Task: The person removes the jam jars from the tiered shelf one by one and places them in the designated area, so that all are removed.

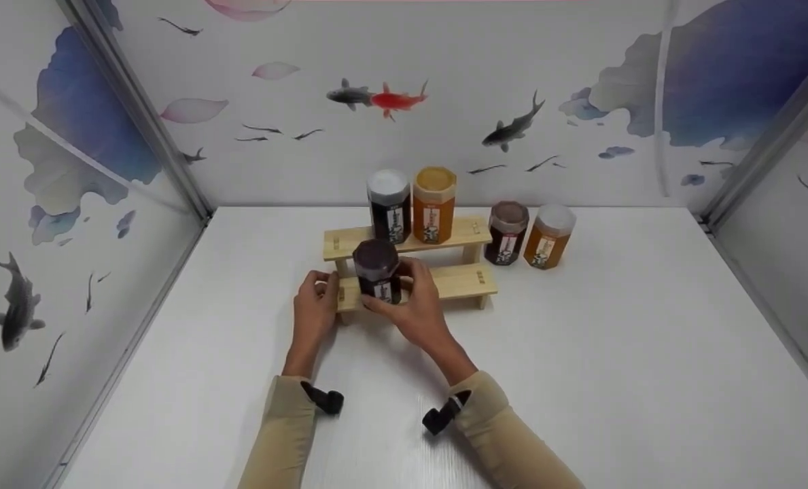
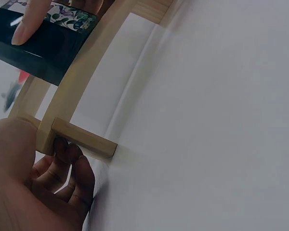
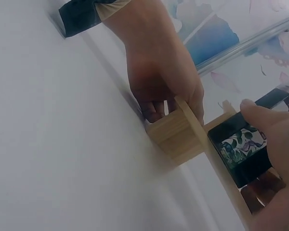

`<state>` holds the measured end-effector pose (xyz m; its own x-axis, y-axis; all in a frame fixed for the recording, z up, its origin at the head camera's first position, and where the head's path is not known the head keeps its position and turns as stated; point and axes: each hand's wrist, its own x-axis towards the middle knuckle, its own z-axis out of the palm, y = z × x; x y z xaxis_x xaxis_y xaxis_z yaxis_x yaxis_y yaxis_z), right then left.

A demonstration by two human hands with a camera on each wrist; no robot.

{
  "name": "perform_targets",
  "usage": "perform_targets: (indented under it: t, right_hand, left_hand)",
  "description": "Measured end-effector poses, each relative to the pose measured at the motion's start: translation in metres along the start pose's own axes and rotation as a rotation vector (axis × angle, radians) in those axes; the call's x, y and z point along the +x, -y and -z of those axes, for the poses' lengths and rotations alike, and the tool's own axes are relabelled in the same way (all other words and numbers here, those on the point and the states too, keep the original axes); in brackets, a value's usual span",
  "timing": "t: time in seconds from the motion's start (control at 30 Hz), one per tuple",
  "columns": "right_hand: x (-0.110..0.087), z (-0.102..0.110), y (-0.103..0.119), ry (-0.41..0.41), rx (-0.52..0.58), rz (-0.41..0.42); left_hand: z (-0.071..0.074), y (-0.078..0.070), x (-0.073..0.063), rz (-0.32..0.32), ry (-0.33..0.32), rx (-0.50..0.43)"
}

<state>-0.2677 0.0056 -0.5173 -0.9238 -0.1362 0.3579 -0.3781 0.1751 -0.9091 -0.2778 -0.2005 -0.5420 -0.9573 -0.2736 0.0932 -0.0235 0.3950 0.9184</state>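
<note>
My right hand point(image 1: 414, 309) holds a dark jar point(image 1: 376, 261) with a brown lid, thumb on the near side and fingers behind. The jar stands upright at the left part of the lower board of a wooden two-step rack point(image 1: 454, 282), its base right at the board in the right wrist view. With thumb above and fingers curled below, my left hand point(image 1: 317, 305) grips the left end of that lower board point(image 2: 62, 108). On the upper step are a dark jar with a white lid point(image 1: 390, 210) and an amber jar with a yellow lid point(image 1: 435, 210).
On the white table point(image 1: 621, 339), right of the rack, stand a dark red jar with a brown lid point(image 1: 507, 238) and an amber jar with a white lid point(image 1: 548, 241). Walls painted with fish point(image 1: 393, 100) enclose the table at the back and sides.
</note>
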Motion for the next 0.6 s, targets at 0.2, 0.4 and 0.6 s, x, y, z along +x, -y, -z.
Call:
perform_targets:
  t: [0.2,0.4,0.6]
  right_hand:
    - [-0.004,0.01,-0.001,0.016,0.032,0.007]
    - [-0.006,0.022,0.002,-0.028,0.036,0.044]
    - [-0.006,0.044,0.006,-0.079,0.007,0.11]
  left_hand:
    - [0.0,0.0,-0.001,0.014,0.008,-0.004]
    - [0.001,-0.002,-0.001,0.03,0.015,0.0]
    - [0.0,-0.001,0.0,0.038,0.02,0.0]
